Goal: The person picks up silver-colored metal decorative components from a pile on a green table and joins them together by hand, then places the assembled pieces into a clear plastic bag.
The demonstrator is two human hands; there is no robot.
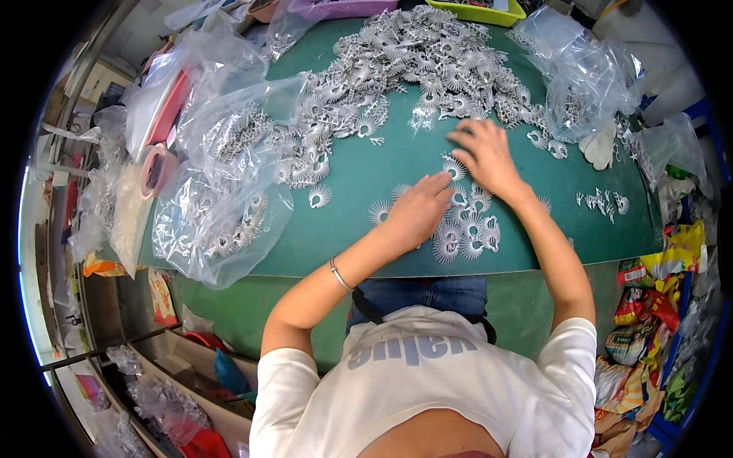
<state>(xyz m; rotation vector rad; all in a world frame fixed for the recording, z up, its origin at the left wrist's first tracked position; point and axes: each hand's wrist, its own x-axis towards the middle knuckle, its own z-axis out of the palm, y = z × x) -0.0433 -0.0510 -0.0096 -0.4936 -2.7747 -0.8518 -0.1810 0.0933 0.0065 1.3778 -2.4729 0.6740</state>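
Small silver-grey, fan-shaped metal pieces (472,235) with thin rays lie in a loose cluster on the green tabletop (336,237) in front of me. My left hand (418,208) rests low over the cluster's left side, its fingers stretched out and close together. Part of the cluster is hidden under that hand. My right hand (489,159) hovers just beyond the cluster with fingers spread and slightly bent, a little blurred; I see nothing held in it. Farther back, a large heap (420,57) of the same pieces and branching ones spreads across the table.
Clear plastic bags (214,221) with more pieces lie at the left, beside a pink tape roll (159,171). Another clear bag (576,72) is at the back right. Purple (343,9) and yellow-green trays (489,14) stand at the far edge. Several branching pieces (599,202) lie right.
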